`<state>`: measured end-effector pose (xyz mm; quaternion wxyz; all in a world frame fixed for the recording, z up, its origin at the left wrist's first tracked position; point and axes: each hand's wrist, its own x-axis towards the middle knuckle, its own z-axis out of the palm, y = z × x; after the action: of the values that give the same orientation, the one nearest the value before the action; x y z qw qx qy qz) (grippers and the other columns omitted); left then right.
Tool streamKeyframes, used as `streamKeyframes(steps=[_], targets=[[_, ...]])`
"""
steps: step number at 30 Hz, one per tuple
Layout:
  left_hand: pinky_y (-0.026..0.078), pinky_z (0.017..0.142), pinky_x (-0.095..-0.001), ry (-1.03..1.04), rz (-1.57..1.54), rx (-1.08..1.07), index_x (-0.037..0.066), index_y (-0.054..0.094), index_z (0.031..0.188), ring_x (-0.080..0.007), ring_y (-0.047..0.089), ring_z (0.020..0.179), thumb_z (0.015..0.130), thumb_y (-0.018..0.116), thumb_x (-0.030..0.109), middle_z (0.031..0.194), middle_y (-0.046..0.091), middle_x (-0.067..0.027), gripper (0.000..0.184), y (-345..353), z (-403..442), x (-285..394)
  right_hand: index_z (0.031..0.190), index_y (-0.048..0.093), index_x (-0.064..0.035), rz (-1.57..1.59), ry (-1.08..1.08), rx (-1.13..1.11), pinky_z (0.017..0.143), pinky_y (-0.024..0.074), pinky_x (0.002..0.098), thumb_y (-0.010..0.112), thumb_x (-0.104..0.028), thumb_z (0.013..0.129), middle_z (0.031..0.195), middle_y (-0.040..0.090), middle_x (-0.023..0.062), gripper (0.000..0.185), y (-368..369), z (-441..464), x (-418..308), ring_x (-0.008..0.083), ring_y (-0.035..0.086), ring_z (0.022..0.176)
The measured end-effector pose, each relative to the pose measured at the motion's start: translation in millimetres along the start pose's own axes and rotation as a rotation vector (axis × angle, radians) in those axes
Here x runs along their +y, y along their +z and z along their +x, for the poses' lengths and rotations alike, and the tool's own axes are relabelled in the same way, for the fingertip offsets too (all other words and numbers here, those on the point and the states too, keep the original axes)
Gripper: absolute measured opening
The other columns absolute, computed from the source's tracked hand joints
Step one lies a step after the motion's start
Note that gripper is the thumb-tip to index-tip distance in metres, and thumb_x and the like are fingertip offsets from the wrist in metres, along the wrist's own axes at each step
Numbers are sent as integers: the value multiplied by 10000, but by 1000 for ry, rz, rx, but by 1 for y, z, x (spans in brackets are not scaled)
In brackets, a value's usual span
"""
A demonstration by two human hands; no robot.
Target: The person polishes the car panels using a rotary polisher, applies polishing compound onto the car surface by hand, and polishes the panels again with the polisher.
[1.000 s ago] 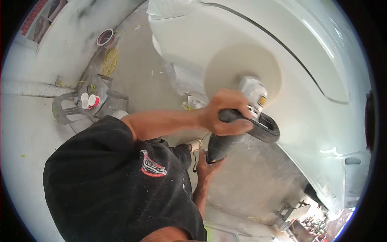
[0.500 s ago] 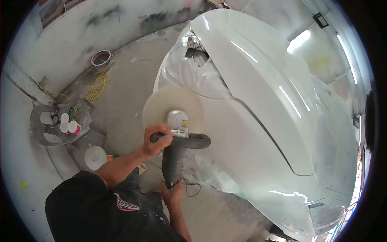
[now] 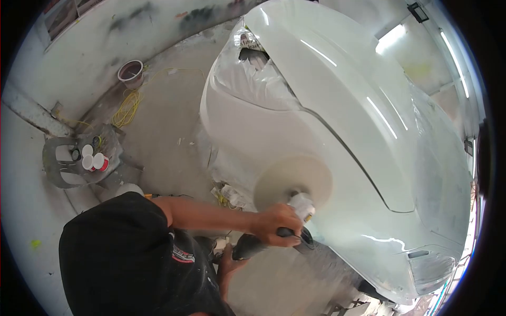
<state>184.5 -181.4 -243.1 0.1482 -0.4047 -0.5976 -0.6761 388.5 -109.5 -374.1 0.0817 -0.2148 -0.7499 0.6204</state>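
Observation:
My left hand (image 3: 276, 225) is closed round the front handle of a black-and-silver polisher (image 3: 250, 246). My right hand (image 3: 229, 262) grips the rear end of its body, with the fingers partly hidden. The polisher's wide round pad (image 3: 284, 179), smeared by motion, lies over the side panel of a white car (image 3: 237, 121), below the dark seam along the hood (image 3: 327, 79). Clear plastic film (image 3: 253, 87) covers the headlight opening at the car's front.
On the left stands a grey plastic chair (image 3: 58, 179) with several small tubs (image 3: 100, 161) on it. A bucket (image 3: 130, 73) and a coiled yellow cord (image 3: 126, 108) are by the wall. Crumpled plastic (image 3: 234, 197) lies on the floor beside the car.
Both hands have moved the polisher; its pad went right and down along the car's side panel, away from the front edge. The tool now points more to the right.

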Motion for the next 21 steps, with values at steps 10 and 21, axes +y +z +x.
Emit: streamKeyframes(steps=[10, 21], targets=[[422, 611, -419, -4, -44, 114, 85, 626, 756, -300, 585, 593, 783, 772, 147, 638, 575, -55, 161, -23, -24, 1, 1336, 453, 49, -83, 83, -109, 855, 511, 377, 834, -135, 808, 1052, 625, 142, 677, -7, 3, 16, 226, 619, 901], [422, 601, -404, -37, 205, 207, 51, 673, 798, -293, 602, 595, 759, 773, 127, 675, 612, -86, 131, -105, -65, 13, 1285, 495, 70, -233, -122, -363, 916, 475, 453, 851, -247, 780, 1132, 612, 231, 695, 38, 18, 58, 330, 604, 1030]])
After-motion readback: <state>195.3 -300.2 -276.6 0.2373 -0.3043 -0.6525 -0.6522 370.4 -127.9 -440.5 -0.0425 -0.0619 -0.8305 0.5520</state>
